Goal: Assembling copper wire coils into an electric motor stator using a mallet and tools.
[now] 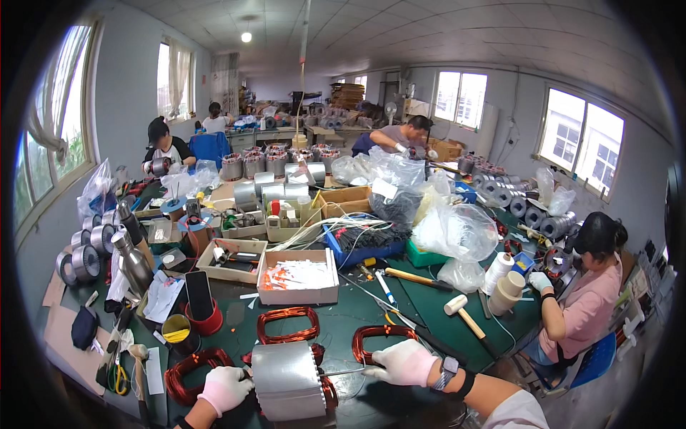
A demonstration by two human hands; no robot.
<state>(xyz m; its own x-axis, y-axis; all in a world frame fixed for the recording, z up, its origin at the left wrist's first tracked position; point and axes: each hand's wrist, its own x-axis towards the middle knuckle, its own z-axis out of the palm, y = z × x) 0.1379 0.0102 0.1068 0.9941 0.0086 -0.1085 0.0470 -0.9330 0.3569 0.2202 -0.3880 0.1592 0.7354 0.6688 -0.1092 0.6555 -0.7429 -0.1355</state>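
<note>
A silver cylindrical stator core lies on its side on the green bench in front of me, with red-brown copper wire showing at its right end. My left hand, in a white glove, is closed against the core's left end; what its fingers pinch is hidden. My right hand, also gloved, is closed around a thin grey rod that reaches to the core's right end. One copper coil lies just behind my right hand. Another copper coil sits beyond the core, and more coils are by my left hand.
Beyond the coils stands a box of white and orange pieces. A mallet and a long-handled hammer lie to the right. At left are a phone, a steel bottle and wire spools. A co-worker sits at right; others work farther back.
</note>
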